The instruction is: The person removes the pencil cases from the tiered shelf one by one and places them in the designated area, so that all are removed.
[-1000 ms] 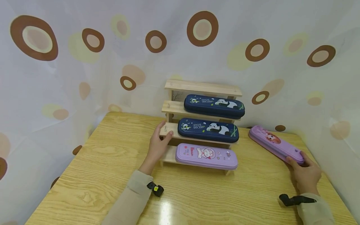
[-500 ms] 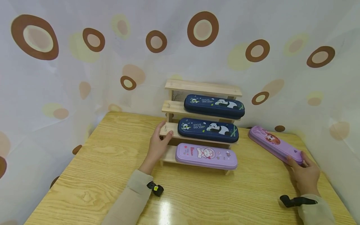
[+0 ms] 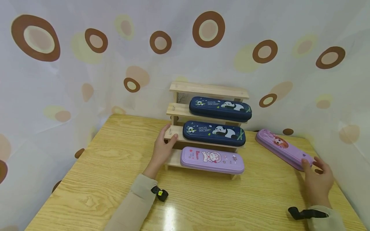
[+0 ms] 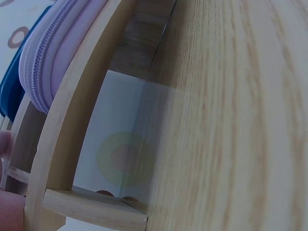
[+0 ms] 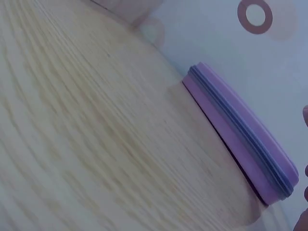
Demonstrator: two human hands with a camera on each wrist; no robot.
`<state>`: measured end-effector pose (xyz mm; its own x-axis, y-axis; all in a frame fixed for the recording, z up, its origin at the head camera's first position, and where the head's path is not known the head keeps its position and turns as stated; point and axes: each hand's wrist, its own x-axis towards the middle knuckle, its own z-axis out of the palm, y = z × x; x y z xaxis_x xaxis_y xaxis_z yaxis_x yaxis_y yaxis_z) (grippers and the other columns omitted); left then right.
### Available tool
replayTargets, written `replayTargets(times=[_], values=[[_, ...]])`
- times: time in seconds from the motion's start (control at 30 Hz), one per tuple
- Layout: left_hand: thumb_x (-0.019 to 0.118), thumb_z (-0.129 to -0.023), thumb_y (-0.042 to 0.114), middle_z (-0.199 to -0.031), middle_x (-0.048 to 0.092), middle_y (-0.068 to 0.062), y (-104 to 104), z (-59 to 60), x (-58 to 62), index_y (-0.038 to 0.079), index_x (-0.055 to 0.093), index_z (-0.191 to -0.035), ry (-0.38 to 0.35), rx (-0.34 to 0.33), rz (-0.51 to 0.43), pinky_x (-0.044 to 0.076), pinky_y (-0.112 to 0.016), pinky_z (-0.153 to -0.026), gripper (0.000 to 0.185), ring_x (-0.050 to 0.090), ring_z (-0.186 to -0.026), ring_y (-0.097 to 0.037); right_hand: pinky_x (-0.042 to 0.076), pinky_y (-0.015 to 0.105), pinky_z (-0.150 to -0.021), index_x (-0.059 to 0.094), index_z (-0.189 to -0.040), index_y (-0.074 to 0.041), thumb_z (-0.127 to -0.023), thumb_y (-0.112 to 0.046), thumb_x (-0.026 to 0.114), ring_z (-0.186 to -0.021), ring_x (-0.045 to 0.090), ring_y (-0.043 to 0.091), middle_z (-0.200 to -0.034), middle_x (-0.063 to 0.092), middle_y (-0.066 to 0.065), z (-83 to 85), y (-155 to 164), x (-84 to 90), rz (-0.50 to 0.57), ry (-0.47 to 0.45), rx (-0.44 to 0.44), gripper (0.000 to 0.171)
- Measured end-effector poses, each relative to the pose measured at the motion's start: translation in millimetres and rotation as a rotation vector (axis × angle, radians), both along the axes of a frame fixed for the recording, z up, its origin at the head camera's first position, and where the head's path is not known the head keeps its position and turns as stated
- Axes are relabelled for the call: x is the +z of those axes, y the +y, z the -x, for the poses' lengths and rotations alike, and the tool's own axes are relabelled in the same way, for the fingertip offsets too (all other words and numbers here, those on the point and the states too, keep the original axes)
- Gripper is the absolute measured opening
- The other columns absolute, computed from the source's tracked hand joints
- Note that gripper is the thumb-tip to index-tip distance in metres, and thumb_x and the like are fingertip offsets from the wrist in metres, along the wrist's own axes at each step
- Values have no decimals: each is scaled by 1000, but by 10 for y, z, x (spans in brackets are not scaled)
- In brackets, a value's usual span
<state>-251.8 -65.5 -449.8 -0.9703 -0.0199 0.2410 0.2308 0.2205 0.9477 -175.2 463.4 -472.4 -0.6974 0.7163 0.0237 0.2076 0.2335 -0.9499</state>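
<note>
My left hand (image 3: 162,148) holds the left end of a stepped wooden rack (image 3: 175,129), thumb on top of one shelf. On that shelf lies a navy panda pencil case (image 3: 214,133), with a second navy panda case (image 3: 220,109) one shelf higher. A lilac pencil case (image 3: 212,160) with a bunny print rests on the lowest shelf; its zip side shows in the left wrist view. A purple pencil case (image 3: 283,149) with a girl print lies slanted on the table at right. At its near end is my right hand (image 3: 319,179), thumb and fingers spread, apart from the case (image 5: 240,134) in the right wrist view.
The rack's top shelf (image 3: 209,89) is bare. Everything stands on a wood-grain table (image 3: 115,186). A white cloth (image 3: 92,70) printed with brown rings hangs behind and along both sides of the table.
My right hand has released the purple pencil case and drawn back slightly to the right, its fingers loosened. The case stays in place. My left hand and the rack have not moved.
</note>
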Motion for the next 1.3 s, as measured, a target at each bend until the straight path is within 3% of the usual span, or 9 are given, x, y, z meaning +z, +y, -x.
replayTargets(times=[0.17, 0.33, 0.5, 0.73, 0.93, 1.03, 1.3], values=[[57, -101, 34, -157, 34, -3, -4, -7, 12, 18, 34, -153, -8, 0, 2, 22, -48, -117, 60, 26, -145, -25, 37, 8, -75, 58, -137, -21, -92, -27, 71, -99, 45, 2, -120, 56, -10, -9, -143, 56, -67, 131, 8, 48], [57, -101, 35, -156, 34, 0, -4, -1, 13, 22, 35, -152, -25, 1, 13, 21, -46, -117, 58, 26, -145, -23, 40, 7, -79, 61, -134, -19, -94, -19, 69, -102, 51, 2, -121, 60, -5, 37, -308, 133, -78, 232, 59, 41], [56, -101, 35, -156, 34, 0, -2, -1, 17, 22, 35, -152, -23, -5, 9, 22, -47, -117, 57, 26, -145, -23, 42, 7, -87, 60, -135, -14, -94, -14, 67, -110, 52, 8, -127, 59, 2, 94, -493, 199, 1, 325, 176, 41], [57, -101, 35, -156, 35, 0, 0, 14, -11, 22, 36, -152, -20, 4, 17, 22, -45, -117, 57, 27, -144, -22, 45, 8, -86, 58, -137, -8, -94, -2, 65, -112, 55, 14, -123, 62, 0, 160, -743, 304, 19, 418, 363, 44], [57, -100, 36, -156, 35, 0, -8, 12, -5, 22, 36, -152, -20, 5, 13, 22, -46, -117, 58, 27, -144, -23, 46, 9, -86, 54, -140, -6, -94, 2, 62, -113, 54, 13, -130, 58, 7, 262, -914, 420, -50, 457, 525, 47], [57, -100, 36, -156, 34, 0, -11, 12, 1, 22, 35, -152, -21, 6, 17, 22, -47, -117, 58, 26, -145, -23, 47, 10, -85, 53, -141, -6, -95, 0, 62, -113, 54, 12, -128, 59, 3, 306, -1002, 500, -80, 468, 598, 47], [57, -101, 35, -156, 35, -2, -2, 12, -6, 20, 36, -152, -23, 6, 12, 23, -46, -117, 58, 28, -144, -24, 45, 11, -87, 48, -146, -13, -97, -7, 62, -113, 56, 10, -132, 56, -5, 423, -1242, 671, -283, 404, 663, 51]])
